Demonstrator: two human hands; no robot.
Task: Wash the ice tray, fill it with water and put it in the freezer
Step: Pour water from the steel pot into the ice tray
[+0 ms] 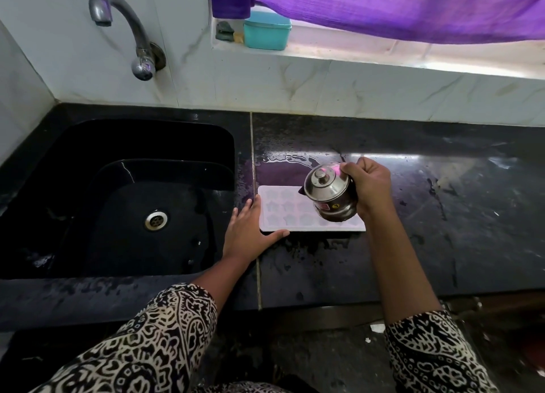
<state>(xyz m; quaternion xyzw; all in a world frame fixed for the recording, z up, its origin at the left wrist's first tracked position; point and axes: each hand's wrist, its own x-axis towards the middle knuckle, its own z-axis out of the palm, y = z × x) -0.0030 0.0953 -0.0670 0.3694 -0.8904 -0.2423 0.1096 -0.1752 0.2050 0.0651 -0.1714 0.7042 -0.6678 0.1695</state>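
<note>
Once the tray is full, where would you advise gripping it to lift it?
Probably by both short ends, one hand from each side. The tray lies flat and long on the counter, and the left hand already rests at its left end; level lifting should keep water in the shallow cells.

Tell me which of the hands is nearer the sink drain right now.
Left. The left hand lies flat at the ice tray's left corner, just right of the sink and its drain. The right hand tilts a steel pot over the tray's far end.
</note>
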